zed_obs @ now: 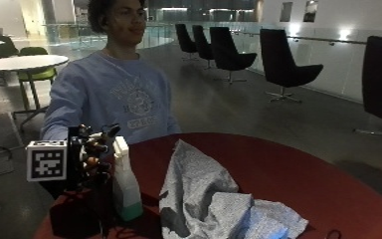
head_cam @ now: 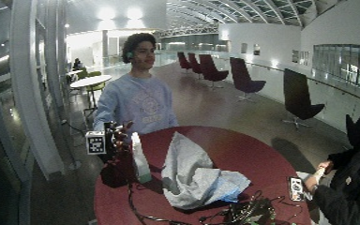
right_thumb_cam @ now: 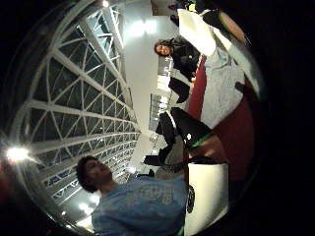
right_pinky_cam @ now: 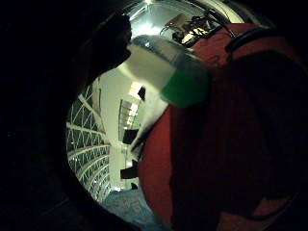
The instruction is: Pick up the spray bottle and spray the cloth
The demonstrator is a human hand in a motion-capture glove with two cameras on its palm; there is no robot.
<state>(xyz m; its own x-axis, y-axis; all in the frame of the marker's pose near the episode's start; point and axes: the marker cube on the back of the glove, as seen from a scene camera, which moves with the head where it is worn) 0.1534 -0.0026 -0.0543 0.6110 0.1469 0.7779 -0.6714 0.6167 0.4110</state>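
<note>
At the red round surface [zed_obs: 297,174], we see the gloved right hand [zed_obs: 93,154] just beside the spray bottle [zed_obs: 126,181], which stands upright near the left edge. The fingers look spread and upright rather than wrapped round the bottle; whether they touch it we cannot tell. The grey cloth [zed_obs: 207,199] lies heaped to the bottle's right, one corner raised. By our reading, the task is barely begun: the bottle is not yet lifted, and spraying remains.
</note>
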